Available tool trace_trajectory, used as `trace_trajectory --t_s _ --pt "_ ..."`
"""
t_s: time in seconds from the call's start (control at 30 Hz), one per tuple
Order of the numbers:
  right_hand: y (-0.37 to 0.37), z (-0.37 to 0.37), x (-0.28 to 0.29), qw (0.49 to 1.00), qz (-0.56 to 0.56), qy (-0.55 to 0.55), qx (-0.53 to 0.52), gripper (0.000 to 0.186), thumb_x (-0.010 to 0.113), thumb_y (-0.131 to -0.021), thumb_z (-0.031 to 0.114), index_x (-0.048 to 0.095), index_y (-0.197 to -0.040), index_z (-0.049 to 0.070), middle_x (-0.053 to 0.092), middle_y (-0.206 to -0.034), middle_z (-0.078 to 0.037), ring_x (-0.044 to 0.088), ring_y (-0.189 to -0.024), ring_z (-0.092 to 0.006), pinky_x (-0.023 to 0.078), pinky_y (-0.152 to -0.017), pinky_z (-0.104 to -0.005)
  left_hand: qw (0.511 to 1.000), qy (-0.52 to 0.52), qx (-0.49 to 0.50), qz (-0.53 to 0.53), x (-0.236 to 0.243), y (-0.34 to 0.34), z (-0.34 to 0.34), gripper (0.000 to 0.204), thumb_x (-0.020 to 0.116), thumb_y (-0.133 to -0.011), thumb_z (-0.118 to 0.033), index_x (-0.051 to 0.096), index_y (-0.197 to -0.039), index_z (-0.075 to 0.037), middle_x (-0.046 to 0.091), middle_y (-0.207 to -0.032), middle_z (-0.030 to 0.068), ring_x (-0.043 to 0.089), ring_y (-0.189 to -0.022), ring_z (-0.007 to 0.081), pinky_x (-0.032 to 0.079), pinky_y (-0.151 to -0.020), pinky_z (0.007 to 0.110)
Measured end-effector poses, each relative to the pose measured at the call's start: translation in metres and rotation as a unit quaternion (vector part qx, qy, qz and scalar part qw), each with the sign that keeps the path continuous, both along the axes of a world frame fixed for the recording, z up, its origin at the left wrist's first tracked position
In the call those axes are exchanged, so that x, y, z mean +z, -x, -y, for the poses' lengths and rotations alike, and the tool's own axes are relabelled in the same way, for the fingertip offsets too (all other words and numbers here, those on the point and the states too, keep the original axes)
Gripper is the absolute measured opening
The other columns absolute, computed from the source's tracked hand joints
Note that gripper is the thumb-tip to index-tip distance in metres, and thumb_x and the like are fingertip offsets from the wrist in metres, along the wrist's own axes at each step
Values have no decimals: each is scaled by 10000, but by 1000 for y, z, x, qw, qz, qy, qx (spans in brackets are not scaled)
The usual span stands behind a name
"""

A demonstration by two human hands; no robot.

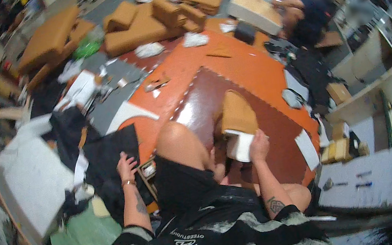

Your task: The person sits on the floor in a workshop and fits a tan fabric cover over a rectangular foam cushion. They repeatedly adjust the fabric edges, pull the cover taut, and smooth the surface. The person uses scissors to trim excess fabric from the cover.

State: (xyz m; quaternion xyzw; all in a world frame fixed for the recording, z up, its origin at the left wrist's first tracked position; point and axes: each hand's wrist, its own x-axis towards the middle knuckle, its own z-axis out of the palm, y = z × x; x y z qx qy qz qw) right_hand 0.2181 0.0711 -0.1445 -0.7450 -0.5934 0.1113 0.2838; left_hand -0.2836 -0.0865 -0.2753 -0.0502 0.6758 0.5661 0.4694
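From where I stand, the tan padded piece [237,111] lies over the maroon mat [283,160], just in front of the seated person, its white end [240,147] nearest the body. The right hand [259,146] has its grip closed on that end's edge; the left hand [126,166], fingers apart and holding nothing, is out by the black cloth [111,150]. With one-sided support, I'd worry the piece could twist, or its tan covering crease, if pulled hard.
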Motion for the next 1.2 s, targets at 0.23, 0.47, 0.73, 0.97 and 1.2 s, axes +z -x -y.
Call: trace_trajectory --t_s 0.23,0.47,0.73,0.97,1.2 --pt "0 1 -11 999 -7 -35 0 323 473 -1071 323 663 -1233 118 728 -1040 -230 686 -970 -460 532 -845 -556 971 -193 107 -98 128 -33 -91 475 583 -1047 -470 605 -1285 -60 633 -935 67 589 -712 139 552 -610 313" --pt "1 22 1 992 -46 -6 113 383 560 -998 173 594 -1345 16 677 -1088 -239 630 -1044 -463 511 -895 -528 843 -146 -455 -246 184 -174 -167 353 667 -1002 -239 613 -1253 3 727 -993 113 709 -765 179 587 -682 307" --pt "-18 16 16 990 -30 96 97 428 520 -897 32 610 -1312 -15 677 -1156 -263 647 -1091 -446 515 -933 -545 773 -176 -516 -325 172 -300 -175 472 791 -863 -138 624 -1266 42 738 -1149 224 715 -1085 318 555 -931 412" --pt "6 2 13 990 -79 112 -22 323 504 -905 54 626 -1200 7 668 -1159 -253 629 -1139 -432 507 -953 -542 747 -166 -537 -357 127 -273 -196 497 730 -925 -223 622 -1341 27 721 -1206 239 697 -1129 304 521 -976 388" --pt "4 9 -22 997 -71 -10 22 386 510 -881 33 605 -1256 29 636 -1122 -236 614 -1089 -443 503 -926 -561 686 -158 -497 -508 141 -297 -175 580 649 -937 -139 469 -1448 69 715 -1088 283 692 -1094 385 523 -955 448"
